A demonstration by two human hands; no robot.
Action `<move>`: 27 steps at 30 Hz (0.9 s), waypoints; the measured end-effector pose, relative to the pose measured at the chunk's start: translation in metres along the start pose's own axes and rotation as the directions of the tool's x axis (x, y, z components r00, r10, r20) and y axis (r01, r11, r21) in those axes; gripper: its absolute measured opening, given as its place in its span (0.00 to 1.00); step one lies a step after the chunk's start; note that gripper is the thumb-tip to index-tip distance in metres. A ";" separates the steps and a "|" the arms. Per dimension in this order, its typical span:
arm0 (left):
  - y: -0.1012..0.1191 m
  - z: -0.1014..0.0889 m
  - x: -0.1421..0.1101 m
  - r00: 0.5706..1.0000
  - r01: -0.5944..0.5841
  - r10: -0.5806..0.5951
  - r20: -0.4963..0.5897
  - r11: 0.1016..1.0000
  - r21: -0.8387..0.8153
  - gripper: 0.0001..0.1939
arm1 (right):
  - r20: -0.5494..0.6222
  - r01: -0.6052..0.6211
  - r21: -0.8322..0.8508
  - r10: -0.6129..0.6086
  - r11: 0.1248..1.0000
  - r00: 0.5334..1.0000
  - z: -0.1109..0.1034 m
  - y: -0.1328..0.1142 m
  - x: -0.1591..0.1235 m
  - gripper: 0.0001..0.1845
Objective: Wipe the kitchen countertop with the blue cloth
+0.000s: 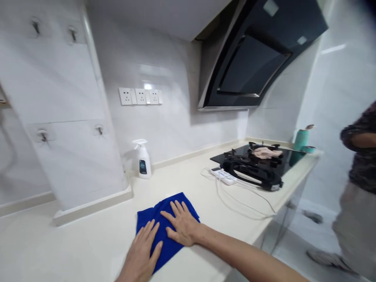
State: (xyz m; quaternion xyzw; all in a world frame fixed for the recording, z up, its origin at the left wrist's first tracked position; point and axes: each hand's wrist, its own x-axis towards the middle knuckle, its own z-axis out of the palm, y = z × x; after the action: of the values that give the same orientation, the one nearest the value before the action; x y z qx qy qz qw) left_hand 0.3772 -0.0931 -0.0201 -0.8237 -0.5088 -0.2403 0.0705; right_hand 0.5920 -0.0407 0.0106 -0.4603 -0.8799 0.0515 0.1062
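Observation:
A blue cleaning cloth [164, 219] lies spread out on the pale countertop [96, 243]. My left hand [142, 248] rests flat on its near left part, fingers stretched forward. On the right side of the cloth my right hand [182, 225] presses down with fingers spread, the forearm reaching in from the lower right. Neither hand grips anything. Behind the cloth, against the wall, stands a white spray bottle [143, 162] with a dark label.
Right of the cloth lie a white power bank or power strip [225, 176] with cables and a black headband-like device [252, 176]. Beyond are a gas hob [288, 160], a pinkish cloth [266, 152] and a green canister [301, 139]. Overhead hangs a range hood [255, 62]; a person [361, 168] stands right.

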 end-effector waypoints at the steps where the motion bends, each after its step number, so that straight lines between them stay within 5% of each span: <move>1: -0.002 0.004 -0.002 0.996 0.001 -0.002 -0.086 1.000 -0.010 0.26 | 0.006 0.000 -0.016 0.000 1.000 1.000 0.000 0.007 0.011 0.36; 4: -0.003 0.008 -0.003 0.948 -0.045 0.026 -0.318 0.998 -0.052 0.21 | 0.027 -0.013 -0.080 0.016 0.997 1.000 0.000 0.024 0.051 0.35; 6: 0.002 0.005 -0.001 0.932 -0.063 0.020 -0.363 0.992 -0.107 0.18 | 0.038 -0.015 -0.121 0.020 0.993 0.999 0.003 0.031 0.080 0.35; 12: 0.010 0.011 -0.001 0.978 0.054 -0.104 -0.183 0.964 -0.262 0.16 | 0.025 -0.071 -0.177 0.077 0.982 0.997 0.018 0.020 0.166 0.36; 18: 0.007 0.021 -0.007 0.977 0.077 -0.127 -0.170 0.959 -0.272 0.16 | -0.063 -0.201 -0.152 0.193 0.968 0.979 0.026 -0.003 0.225 0.37; 22: 0.008 0.009 -0.003 0.961 0.094 -0.152 -0.229 0.965 -0.246 0.16 | -0.059 -0.145 -0.129 0.138 0.981 0.989 0.023 -0.004 0.223 0.34; 27: 0.001 -0.015 0.007 0.931 0.045 -0.111 -0.348 0.980 -0.192 0.14 | 0.022 0.089 -0.157 -0.086 0.984 0.996 0.019 -0.018 0.157 0.34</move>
State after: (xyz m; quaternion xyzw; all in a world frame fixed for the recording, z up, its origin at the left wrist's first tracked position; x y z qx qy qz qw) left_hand 0.3761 -0.0937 -0.0039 -0.7481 -0.4961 -0.4338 0.0770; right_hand 0.4862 0.0780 0.0171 -0.4277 -0.9013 -0.0196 0.0652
